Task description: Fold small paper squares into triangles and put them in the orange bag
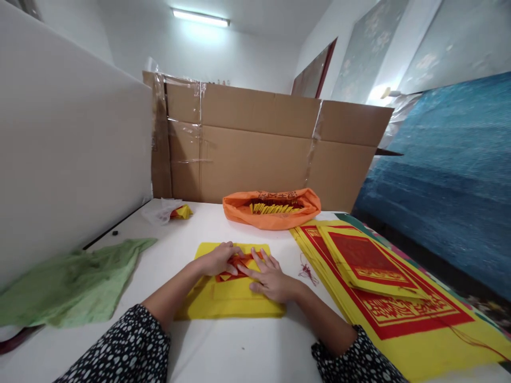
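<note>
A pad of yellow paper point(239, 307) lies on the white table before me. On it rests a folded red-and-yellow printed paper point(227, 277), partly covered by my fingers. My left hand point(217, 259) has its fingers bent and closed at the left end of this folded paper. From the right, my right hand point(272, 277) lies low over the same paper, its fingers stretched out and apart, pressing on the folds.
An orange bag point(271, 220) holding several folded yellow papers stands behind the pad. Large yellow-and-red printed sheets point(415, 314) are stacked at right, beside a tangle of red thread point(307, 272). A green cloth point(88, 284) lies at left. Cardboard point(255, 154) walls the back.
</note>
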Action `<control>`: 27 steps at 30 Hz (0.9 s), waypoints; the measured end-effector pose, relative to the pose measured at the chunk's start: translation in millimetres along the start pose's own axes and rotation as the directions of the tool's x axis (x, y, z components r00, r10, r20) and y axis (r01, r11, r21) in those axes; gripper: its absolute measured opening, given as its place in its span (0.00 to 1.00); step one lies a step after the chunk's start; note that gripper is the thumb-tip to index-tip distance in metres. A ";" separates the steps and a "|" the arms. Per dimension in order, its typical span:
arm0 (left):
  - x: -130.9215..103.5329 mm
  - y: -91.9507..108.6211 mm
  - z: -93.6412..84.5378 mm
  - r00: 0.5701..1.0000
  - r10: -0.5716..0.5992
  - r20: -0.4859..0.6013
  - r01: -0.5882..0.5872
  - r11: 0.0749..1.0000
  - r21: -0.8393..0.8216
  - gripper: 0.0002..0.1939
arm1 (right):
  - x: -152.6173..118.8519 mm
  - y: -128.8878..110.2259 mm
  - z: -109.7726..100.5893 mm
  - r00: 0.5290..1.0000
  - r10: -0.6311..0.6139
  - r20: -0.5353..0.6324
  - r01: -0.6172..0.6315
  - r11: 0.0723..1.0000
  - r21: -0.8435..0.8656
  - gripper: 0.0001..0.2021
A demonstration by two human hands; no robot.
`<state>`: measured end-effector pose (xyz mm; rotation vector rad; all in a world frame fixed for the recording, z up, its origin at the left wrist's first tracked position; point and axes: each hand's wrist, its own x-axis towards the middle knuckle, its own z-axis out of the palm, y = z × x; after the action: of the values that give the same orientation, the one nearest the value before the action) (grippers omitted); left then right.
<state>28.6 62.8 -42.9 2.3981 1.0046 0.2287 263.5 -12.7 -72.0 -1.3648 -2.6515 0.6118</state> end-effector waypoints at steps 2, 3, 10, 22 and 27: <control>2.2 -0.6 2.4 0.999 0.045 0.021 -0.044 0.999 -0.021 0.25 | -1.2 -0.8 -1.6 1.000 -0.010 0.005 0.010 1.000 -0.004 0.28; 2.0 -1.6 3.1 0.997 0.066 0.026 -0.065 0.997 -0.035 0.26 | -2.5 -2.4 -1.9 1.000 -0.016 -0.002 0.016 1.000 -0.007 0.28; -1.6 -6.8 1.0 0.992 0.125 0.034 -0.126 0.992 0.026 0.23 | -16.2 -20.2 2.5 0.984 -0.168 -0.059 0.166 0.986 -0.028 0.35; 43.1 16.8 -8.6 0.999 -0.035 -0.041 0.027 0.985 -0.168 0.09 | -17.5 -25.9 2.4 0.983 -0.102 -0.153 0.117 0.989 0.092 0.32; 27.5 28.9 -30.2 0.931 -0.071 -0.357 -0.007 0.977 -0.213 0.07 | -8.7 -17.8 -5.0 0.568 0.232 -0.790 0.128 0.923 0.363 0.47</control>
<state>55.4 77.3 -3.3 2.1857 1.1161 0.7529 256.5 -27.4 -59.5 -1.1881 -1.6172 0.3251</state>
